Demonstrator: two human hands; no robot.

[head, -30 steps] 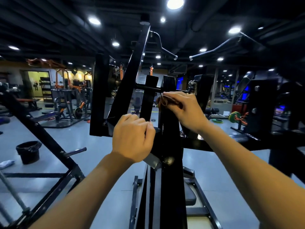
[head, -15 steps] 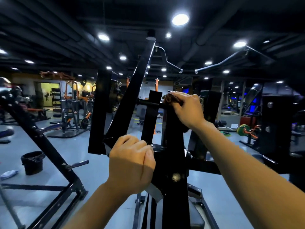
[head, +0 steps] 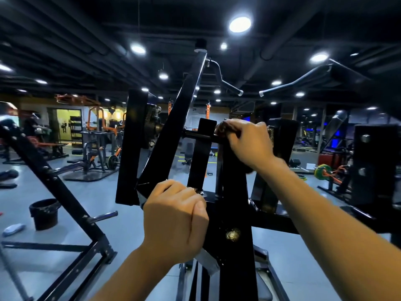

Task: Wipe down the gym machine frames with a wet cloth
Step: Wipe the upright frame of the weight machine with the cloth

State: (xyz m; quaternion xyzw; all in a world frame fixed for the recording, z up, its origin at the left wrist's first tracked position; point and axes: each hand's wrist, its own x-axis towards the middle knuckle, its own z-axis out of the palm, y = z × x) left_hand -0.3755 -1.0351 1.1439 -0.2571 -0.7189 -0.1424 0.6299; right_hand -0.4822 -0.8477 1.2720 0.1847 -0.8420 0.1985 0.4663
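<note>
1. Cloth (head: pixel 225 128), a dark brownish rag, sits bunched at the top end of the black central upright (head: pixel 235 192) of the gym machine frame, right where a short horizontal pin (head: pixel 196 134) meets it.
2. Right hand (head: pixel 249 141) has its fingers curled over that rag, pressing it onto the upright's top; only a small edge of the fabric shows past the knuckles.
3. Left hand (head: pixel 175 216) is lower down the same upright, fingers wrapped in a closed grip on the frame near the cross-member (head: pixel 282 220); what exactly lies under the palm is hidden, but it looks like a bracing hold, with no cloth in it.
4. Slanted black beam (head: pixel 184 118) rises to the left of the upright, and a black bucket (head: pixel 44 213) stands on the floor well off to the upright's left.
5. Risks, as I judge them:
   - the rag could snag on the pin or on the bolt heads further down the upright and pull out of the fingers;
   - a wet cloth on painted steel may let the right hand slip sideways into the narrow gap between the plates;
   - with so little cloth spread out, the upright's side faces could be missed;
   - the left fingers sit close to a joint that might pinch if the arm pivots.
</note>
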